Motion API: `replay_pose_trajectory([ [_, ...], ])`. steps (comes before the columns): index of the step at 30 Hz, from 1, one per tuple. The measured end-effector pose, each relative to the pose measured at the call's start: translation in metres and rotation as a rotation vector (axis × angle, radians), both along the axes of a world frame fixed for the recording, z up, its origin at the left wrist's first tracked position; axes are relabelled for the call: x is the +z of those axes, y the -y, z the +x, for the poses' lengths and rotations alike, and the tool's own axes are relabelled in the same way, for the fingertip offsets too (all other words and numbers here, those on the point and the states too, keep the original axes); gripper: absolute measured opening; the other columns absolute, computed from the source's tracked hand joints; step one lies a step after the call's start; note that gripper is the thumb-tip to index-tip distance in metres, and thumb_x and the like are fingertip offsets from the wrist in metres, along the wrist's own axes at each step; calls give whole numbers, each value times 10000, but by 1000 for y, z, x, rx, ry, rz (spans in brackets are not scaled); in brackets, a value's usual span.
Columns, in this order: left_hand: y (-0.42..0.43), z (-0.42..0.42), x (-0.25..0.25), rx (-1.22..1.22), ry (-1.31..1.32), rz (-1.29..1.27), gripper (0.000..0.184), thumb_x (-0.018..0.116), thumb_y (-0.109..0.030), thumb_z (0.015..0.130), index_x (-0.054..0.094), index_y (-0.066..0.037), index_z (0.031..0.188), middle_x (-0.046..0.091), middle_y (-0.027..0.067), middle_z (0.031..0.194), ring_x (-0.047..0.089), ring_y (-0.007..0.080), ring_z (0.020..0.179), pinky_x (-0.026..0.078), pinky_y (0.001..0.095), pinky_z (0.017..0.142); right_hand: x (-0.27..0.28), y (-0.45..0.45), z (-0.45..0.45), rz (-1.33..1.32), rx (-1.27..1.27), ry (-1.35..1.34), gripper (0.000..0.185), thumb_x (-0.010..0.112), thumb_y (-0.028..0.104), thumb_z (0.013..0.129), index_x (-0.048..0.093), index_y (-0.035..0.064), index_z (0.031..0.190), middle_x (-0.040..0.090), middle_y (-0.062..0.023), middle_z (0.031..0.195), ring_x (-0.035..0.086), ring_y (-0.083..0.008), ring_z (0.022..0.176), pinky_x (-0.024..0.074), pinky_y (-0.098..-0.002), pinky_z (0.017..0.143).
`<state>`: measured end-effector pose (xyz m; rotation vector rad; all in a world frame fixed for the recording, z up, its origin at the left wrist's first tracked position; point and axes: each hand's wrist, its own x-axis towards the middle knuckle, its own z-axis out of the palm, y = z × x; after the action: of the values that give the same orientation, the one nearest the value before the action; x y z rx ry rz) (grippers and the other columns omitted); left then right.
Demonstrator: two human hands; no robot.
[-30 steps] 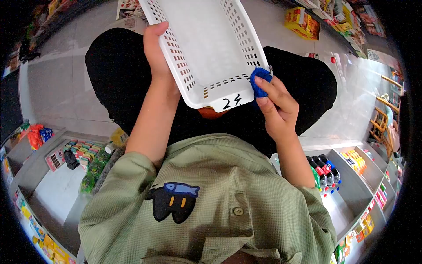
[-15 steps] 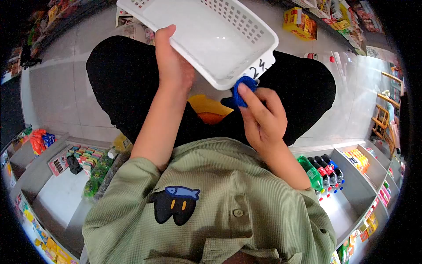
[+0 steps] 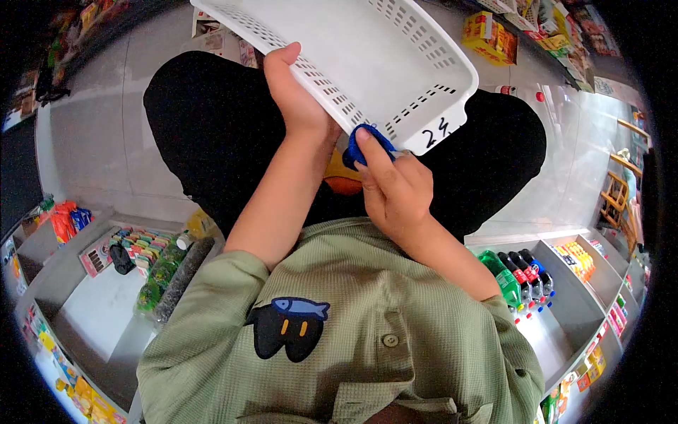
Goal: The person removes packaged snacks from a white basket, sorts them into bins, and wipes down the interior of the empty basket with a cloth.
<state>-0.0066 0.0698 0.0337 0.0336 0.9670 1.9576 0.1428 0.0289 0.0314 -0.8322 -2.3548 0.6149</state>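
Observation:
A white plastic basket (image 3: pixel 353 49) with slotted sides is held tilted above my lap, its near end pointing to the lower right and bearing a handwritten label (image 3: pixel 436 132). My left hand (image 3: pixel 300 95) grips the basket's left side, thumb over the rim and the other fingers hidden beneath. In my right hand (image 3: pixel 395 177) a blue cloth (image 3: pixel 369 146) is pinched against the basket's near left corner. Under the basket, between my legs, part of a yellow and orange object (image 3: pixel 344 178) shows.
Shelves with bottles (image 3: pixel 519 279) stand at the lower right, and another shelf with packets and green bottles (image 3: pixel 161 279) at the lower left. A yellow box (image 3: pixel 489 39) sits on the floor at the upper right. Wooden stools (image 3: pixel 614 191) are at the far right.
The basket has turned so its labelled end points lower right. My right hand has moved left with the blue cloth, from the label's right side to the near left corner.

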Motion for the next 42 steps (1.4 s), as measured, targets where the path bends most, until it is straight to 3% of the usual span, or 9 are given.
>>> replay_pose_trajectory([
  [8,-2,5,-19,81,29,5,504,448,-317,789,428,-34,1206,494,152,1176,492,298,1100,391,421,954,-14,-16,-9,59,-117,-56,424,658,-19,788,590,48,1201,645,-172,837,608,-268,628,501,-315,598],
  [11,-1,2,-31,116,-328,-61,547,532,-289,794,382,-45,1260,447,134,1239,451,280,1158,371,424,971,-24,-26,-4,-88,-274,-29,367,622,-8,838,588,64,1196,649,-193,862,639,-230,652,494,-276,616],
  [14,-3,-7,-11,107,-179,-74,600,528,-338,804,363,-50,1303,440,137,1257,438,286,1177,363,440,975,-16,-43,11,-56,-285,16,278,620,16,848,626,54,1124,657,-187,880,655,-225,698,503,-282,654],
  [16,1,-28,-7,84,-135,-77,687,512,-408,811,322,-49,1365,414,159,1328,383,311,1262,327,514,1010,-20,-60,23,33,-261,-34,354,646,46,793,622,137,1134,609,-127,716,586,-290,604,474,-374,563],
  [25,23,-39,-9,85,-182,-10,635,522,-201,805,283,-51,1374,426,169,1316,444,313,1224,428,525,975,-20,-72,38,-142,-525,-29,391,515,91,930,473,64,1318,644,-229,969,664,-314,787,516,-358,693],
  [31,24,8,-19,80,-321,-25,631,501,-246,803,309,-29,1363,471,167,1277,501,319,1170,475,482,918,-19,-48,-16,-39,-413,-73,556,582,94,849,403,53,1374,620,-195,711,631,-334,588,500,-422,546],
  [34,29,11,-7,-66,-49,-7,638,491,-271,796,317,-22,1357,473,161,1262,482,310,1181,434,469,950,-3,-34,-35,-140,-204,41,530,553,50,870,393,20,1375,623,-232,802,632,-372,658,505,-385,602],
  [36,31,14,1,-52,-44,-59,638,479,-292,792,330,-9,1344,477,158,1255,478,300,1178,389,435,986,-6,-31,-43,-40,-76,-90,557,581,23,833,424,47,1367,576,-149,632,575,-337,536,482,-395,544],
  [42,28,-11,-22,-94,-163,-74,638,492,-319,820,326,-14,1355,482,155,1278,487,280,1180,402,426,974,10,-40,-18,-492,67,-253,379,523,52,899,541,60,1277,639,-170,969,619,-277,789,485,-340,725],
])
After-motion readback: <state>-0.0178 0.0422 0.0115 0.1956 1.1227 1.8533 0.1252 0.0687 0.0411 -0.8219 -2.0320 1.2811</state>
